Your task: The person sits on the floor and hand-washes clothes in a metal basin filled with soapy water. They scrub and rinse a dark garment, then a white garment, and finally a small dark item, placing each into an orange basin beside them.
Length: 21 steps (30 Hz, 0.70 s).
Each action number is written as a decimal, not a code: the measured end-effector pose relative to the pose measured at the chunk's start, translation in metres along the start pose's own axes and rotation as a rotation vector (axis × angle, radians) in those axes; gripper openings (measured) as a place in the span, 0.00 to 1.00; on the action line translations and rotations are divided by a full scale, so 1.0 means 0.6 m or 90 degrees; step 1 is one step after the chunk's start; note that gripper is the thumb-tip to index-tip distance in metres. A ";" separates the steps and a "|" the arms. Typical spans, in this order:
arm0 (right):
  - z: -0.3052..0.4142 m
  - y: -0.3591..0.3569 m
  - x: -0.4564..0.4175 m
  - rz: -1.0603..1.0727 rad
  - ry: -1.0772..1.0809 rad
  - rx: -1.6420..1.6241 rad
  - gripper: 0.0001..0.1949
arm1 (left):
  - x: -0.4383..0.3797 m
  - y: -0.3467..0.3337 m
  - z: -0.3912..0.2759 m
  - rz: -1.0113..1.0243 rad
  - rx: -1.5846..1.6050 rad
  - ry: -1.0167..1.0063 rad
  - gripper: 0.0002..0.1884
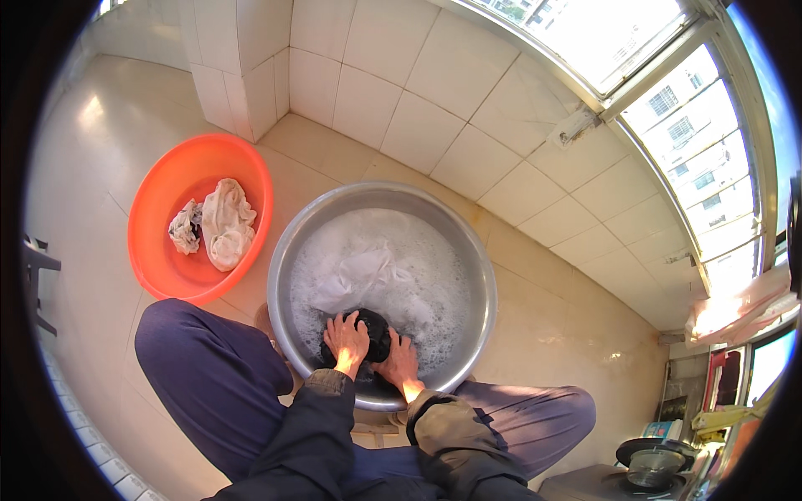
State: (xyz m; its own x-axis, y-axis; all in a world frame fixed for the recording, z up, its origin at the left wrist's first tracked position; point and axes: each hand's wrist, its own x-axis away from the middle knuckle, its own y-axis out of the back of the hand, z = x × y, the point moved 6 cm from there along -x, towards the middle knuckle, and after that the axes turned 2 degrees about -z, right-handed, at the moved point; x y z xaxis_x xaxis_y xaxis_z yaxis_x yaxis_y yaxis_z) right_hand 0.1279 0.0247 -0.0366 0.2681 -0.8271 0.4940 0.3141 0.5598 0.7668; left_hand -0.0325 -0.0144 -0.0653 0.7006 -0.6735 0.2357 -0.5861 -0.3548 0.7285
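A large grey metal basin (486, 294) stands on the floor between my knees, filled with foamy soapy water (432, 263). Both hands are at its near side, gripping a wet black cloth (374, 329) between them. My left hand (348, 341) lies over the cloth's left part with fingers spread across it. From the right, my right hand (397, 362) holds the cloth's edge, its thumb side against the fabric. Beyond them a white cloth (360, 275) floats partly under the suds. How far the black cloth reaches below the water is hidden.
An orange plastic basin (150, 250) holding a pale crumpled garment (229, 225) and a smaller stained cloth (186, 227) sits at the left. A tiled wall (432, 113) runs behind the basins under windows. At the lower right is a clear bowl (655, 466) on a dark surface.
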 end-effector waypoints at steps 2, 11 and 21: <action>-0.011 0.016 -0.005 -0.083 0.009 -0.088 0.41 | -0.007 0.016 0.006 0.010 0.071 0.052 0.24; 0.041 0.072 0.018 0.172 -0.121 -0.990 0.20 | -0.036 -0.007 0.040 0.180 0.799 0.477 0.36; 0.096 0.194 0.088 0.169 -0.077 -1.082 0.22 | -0.007 0.055 -0.093 0.519 1.204 0.391 0.35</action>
State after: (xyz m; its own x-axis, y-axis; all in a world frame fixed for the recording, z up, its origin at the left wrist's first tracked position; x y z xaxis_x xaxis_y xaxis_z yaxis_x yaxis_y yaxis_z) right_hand 0.1259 0.0433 0.1023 0.4278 -0.6650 0.6121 0.8327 0.0266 -0.5531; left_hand -0.0321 0.0128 -0.0060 -0.0708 -0.8689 0.4899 -0.0719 -0.4854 -0.8714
